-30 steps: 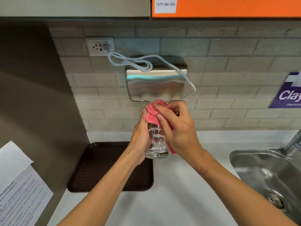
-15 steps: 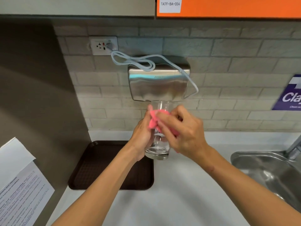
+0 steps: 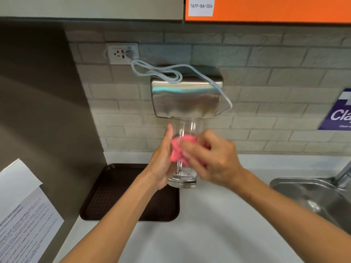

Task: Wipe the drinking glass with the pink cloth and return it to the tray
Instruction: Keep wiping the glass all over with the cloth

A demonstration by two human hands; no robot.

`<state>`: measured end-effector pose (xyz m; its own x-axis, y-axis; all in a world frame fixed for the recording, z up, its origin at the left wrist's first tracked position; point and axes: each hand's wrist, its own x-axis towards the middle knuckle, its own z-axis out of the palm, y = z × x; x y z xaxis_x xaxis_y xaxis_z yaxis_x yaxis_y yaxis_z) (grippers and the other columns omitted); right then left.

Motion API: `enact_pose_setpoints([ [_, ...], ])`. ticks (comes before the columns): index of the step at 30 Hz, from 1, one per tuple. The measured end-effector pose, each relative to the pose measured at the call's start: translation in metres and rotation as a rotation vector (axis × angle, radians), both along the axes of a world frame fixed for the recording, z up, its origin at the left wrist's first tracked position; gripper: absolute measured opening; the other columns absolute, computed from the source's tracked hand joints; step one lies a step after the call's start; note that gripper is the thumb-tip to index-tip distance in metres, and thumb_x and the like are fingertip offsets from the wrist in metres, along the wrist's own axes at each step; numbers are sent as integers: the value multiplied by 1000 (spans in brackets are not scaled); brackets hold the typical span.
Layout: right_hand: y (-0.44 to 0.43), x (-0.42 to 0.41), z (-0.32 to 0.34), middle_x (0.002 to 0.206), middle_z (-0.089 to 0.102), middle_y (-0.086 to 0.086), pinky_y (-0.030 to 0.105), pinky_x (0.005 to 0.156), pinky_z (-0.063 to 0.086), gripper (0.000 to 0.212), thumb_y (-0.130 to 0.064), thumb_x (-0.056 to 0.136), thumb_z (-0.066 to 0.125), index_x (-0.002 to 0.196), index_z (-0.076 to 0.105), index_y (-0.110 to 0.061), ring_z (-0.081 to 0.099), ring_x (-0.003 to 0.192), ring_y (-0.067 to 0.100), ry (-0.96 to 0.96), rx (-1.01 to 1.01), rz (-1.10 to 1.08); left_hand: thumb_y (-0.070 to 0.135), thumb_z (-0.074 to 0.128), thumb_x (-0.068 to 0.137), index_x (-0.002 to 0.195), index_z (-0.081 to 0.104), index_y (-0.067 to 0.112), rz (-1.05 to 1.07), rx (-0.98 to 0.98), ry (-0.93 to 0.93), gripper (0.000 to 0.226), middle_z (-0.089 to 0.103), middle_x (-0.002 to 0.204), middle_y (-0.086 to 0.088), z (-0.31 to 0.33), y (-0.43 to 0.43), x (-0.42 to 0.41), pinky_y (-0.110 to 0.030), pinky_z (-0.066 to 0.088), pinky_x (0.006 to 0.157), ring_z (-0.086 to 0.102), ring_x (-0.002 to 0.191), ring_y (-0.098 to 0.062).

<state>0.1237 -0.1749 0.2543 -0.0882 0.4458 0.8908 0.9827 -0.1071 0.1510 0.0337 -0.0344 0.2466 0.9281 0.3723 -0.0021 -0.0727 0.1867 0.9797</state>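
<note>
Wiping in hand: tall clear drinking glass (image 3: 182,164), upright, held in the air above the white tabletop (image 3: 218,224), just right of the tray. Left hand (image 3: 161,164) wrapped around its left side, thumb up along the wall. Right hand (image 3: 212,162), blurred, pinching a bunched pink cloth (image 3: 177,150) against the glass's near wall at mid-height. Advice: keep the left grip firm near the base, work the cloth around the whole wall and rim. Glass contents: apparently empty. Dark brown rectangular plastic tray (image 3: 114,196): nothing visible on it. Stainless steel sink (image 3: 313,196), at right: contents cannot be told.
</note>
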Motion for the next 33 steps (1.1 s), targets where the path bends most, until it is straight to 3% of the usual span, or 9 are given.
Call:
enact_pose_setpoints([
  [4, -5, -11, -31, 72, 56, 3, 32, 45, 45, 21, -33, 100, 65, 112, 80, -24, 47, 64, 15, -124, -167, 83, 75, 28, 101, 131, 69, 11, -12, -147, 11, 82, 77, 99, -13, 3, 5, 3, -35, 64, 74, 76, 77, -20],
  [7, 0, 7, -3, 75, 56, 5, 31, 43, 46, 26, -36, 104, 59, 116, 80, -26, 43, 63, 12, -64, -60, 10, 71, 17, 105, 119, 75, 18, -31, -65, 28, 80, 83, 92, -4, 0, 2, 3, -30, 64, 66, 80, 79, -14],
  [11, 10, 23, 29, 82, 55, 12, 31, 47, 50, 32, -35, 106, 56, 124, 75, -18, 46, 64, 14, 80, 136, -53, 69, 18, 107, 133, 69, 14, -59, -147, -56, 79, 83, 104, -10, 5, -5, 4, -38, 66, 71, 81, 84, -22],
  [13, 13, 15, 17, 81, 55, 11, 27, 47, 46, 28, -33, 105, 58, 124, 73, -20, 43, 66, 12, 57, 127, -11, 68, 16, 107, 119, 79, 19, -49, -124, -72, 81, 84, 103, -8, 8, -3, 4, -34, 66, 73, 81, 87, -19],
  [17, 8, -4, -12, 91, 49, 0, 24, 48, 44, 26, -33, 102, 64, 116, 81, -19, 45, 69, 11, -27, -16, 43, 75, 11, 102, 91, 83, 18, -57, -82, -18, 92, 80, 69, 0, 14, 5, 1, -21, 60, 60, 78, 64, -10],
  [19, 11, 1, -2, 86, 53, 5, 25, 47, 44, 28, -33, 104, 60, 117, 80, -19, 42, 66, 11, -9, 6, 44, 71, 10, 105, 78, 84, 22, -14, -38, -5, 93, 81, 71, 1, 13, 3, 3, -23, 59, 70, 78, 68, -7],
  [24, 26, 24, 32, 89, 58, 14, 34, 55, 56, 26, -25, 100, 67, 121, 77, -15, 56, 70, 19, 249, 197, -62, 58, 23, 112, 130, 66, 10, 112, -92, -100, 67, 85, 103, -10, 13, -7, 8, -40, 67, 76, 84, 93, -24],
  [28, 35, 19, 22, 98, 64, 13, 36, 62, 59, 26, -26, 102, 67, 123, 75, -14, 63, 77, 22, 288, 193, -77, 68, 24, 107, 137, 67, 24, 83, 15, -65, 68, 83, 116, -6, 14, -11, 8, -45, 65, 94, 81, 106, -20],
  [33, 22, -10, -25, 97, 61, 8, 33, 62, 52, 25, -29, 104, 63, 113, 74, -8, 58, 78, 22, 180, 87, 46, 80, 31, 98, 126, 70, 7, 172, -99, -17, 87, 84, 90, -8, 19, 8, 4, -37, 66, 73, 82, 83, -22],
])
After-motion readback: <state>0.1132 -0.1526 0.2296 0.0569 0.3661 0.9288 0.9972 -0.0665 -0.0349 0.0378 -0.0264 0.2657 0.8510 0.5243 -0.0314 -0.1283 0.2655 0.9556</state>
